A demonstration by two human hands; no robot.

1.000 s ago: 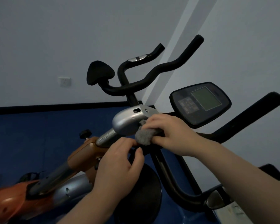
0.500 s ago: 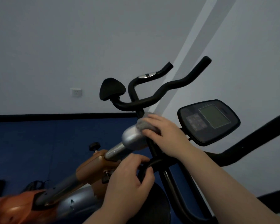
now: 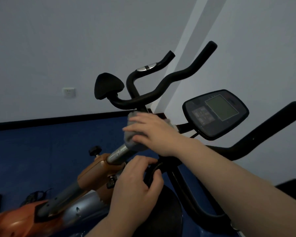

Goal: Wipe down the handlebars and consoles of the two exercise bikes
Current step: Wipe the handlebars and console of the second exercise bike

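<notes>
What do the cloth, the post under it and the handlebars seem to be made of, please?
Cloth: grey, soft and fuzzy, probably microfibre or terry; it bunches under the right hand.
Post: silver metal, glossy, with bright highlights and small holes.
Handlebars: matte black, likely foam or rubber over a tube; no shine.

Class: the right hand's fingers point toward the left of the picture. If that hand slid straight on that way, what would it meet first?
Probably nothing solid: past the right hand and its grey cloth, the line runs over blue floor. Depth is unclear.
</notes>
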